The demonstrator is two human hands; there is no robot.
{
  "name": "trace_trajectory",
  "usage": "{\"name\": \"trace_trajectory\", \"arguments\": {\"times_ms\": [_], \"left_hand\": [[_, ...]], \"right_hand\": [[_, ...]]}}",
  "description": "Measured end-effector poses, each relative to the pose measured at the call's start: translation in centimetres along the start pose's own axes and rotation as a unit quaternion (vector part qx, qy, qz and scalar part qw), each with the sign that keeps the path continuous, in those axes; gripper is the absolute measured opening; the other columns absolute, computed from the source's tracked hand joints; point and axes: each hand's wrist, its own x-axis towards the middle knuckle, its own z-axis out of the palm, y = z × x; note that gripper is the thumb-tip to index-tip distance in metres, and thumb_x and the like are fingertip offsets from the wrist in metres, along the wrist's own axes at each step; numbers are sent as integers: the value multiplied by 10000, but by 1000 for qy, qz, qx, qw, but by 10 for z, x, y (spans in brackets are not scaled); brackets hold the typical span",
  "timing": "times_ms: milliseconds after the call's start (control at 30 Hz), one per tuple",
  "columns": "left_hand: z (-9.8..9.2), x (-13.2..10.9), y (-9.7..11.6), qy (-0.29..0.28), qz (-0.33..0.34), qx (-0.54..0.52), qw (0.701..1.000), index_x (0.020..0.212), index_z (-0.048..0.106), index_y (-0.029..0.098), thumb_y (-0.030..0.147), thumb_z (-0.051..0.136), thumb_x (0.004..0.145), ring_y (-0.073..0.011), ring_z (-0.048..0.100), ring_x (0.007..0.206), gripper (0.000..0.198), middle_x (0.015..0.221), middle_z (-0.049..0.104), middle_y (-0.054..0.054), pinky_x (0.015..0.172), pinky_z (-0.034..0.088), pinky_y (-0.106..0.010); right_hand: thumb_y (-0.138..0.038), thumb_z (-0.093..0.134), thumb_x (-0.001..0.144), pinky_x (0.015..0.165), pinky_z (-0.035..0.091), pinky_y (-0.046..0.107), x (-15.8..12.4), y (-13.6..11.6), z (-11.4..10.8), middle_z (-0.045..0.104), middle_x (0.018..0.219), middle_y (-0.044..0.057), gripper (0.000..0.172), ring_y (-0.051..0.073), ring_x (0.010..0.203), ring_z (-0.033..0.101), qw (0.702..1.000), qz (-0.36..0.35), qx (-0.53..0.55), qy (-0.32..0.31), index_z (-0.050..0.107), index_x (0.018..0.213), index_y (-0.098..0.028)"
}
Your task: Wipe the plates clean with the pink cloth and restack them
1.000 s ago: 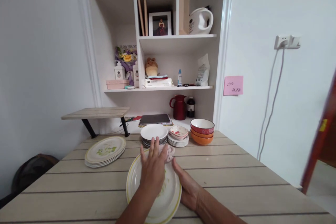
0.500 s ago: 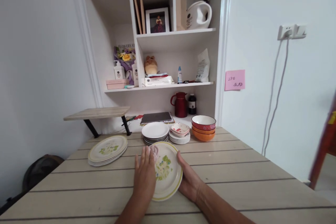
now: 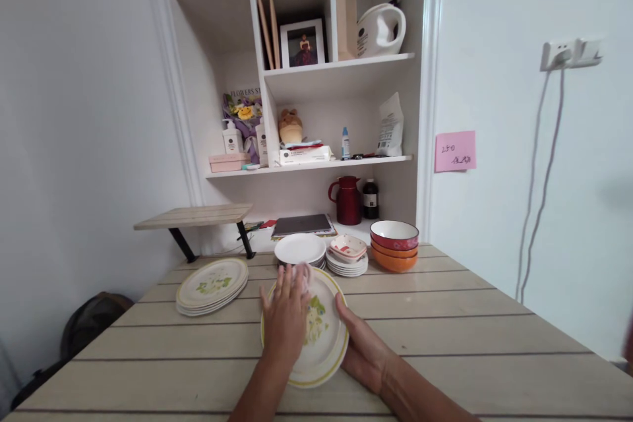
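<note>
A cream plate (image 3: 324, 343) with a yellow-green rim and a flower print lies on the wooden table (image 3: 445, 330) in front of me. My left hand (image 3: 285, 323) rests flat on its left half. Its fingertips press a small pinkish cloth (image 3: 302, 271) against the plate's far rim. My right hand (image 3: 366, 349) grips the plate's right edge, with the thumb on top of the rim.
A stack of matching flowered plates (image 3: 212, 285) sits to the left. Behind are white plates (image 3: 300, 249), small dishes (image 3: 347, 257) and stacked red and orange bowls (image 3: 394, 244). A low riser (image 3: 195, 216), a tablet (image 3: 302, 225) and a red jug (image 3: 349, 201) stand below the wall shelves.
The plate was tipped up close to me and now lies lower and farther out. My left hand slid the cloth from the plate's right rim over to its far rim.
</note>
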Motion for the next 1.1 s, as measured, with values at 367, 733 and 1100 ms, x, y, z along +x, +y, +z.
{"name": "trace_trajectory", "arguments": {"times_ms": [367, 733, 1100], "left_hand": [[20, -24, 2, -72, 64, 23, 995, 1350, 511, 129, 173, 420, 890, -276, 375, 1373, 472, 1435, 478, -155, 1111, 328, -486], [-10, -23, 31, -96, 217, -104, 966, 1519, 117, 240, 301, 323, 979, -217, 170, 1457, 582, 1580, 226, -56, 1177, 187, -481], [-22, -31, 5, -183, 279, -99, 937, 1481, 143, 409, 268, 513, 914, -238, 208, 1448, 692, 1558, 280, 19, 1167, 118, -555]], "right_hand": [[-640, 470, 858, 1071, 350, 459, 8, -8, -17, 655, 1214, 169, 643, 271, 1201, 560, 995, -48, 46, 72, 611, 1203, -116], [-610, 449, 893, 1056, 377, 405, 3, -11, -2, 685, 1159, 141, 581, 240, 1141, 607, 991, -41, 84, 91, 633, 1150, -122], [-597, 418, 908, 1038, 403, 413, 6, -16, -20, 687, 1139, 173, 632, 257, 1115, 622, 995, -21, 50, 81, 589, 1205, -66]]}}
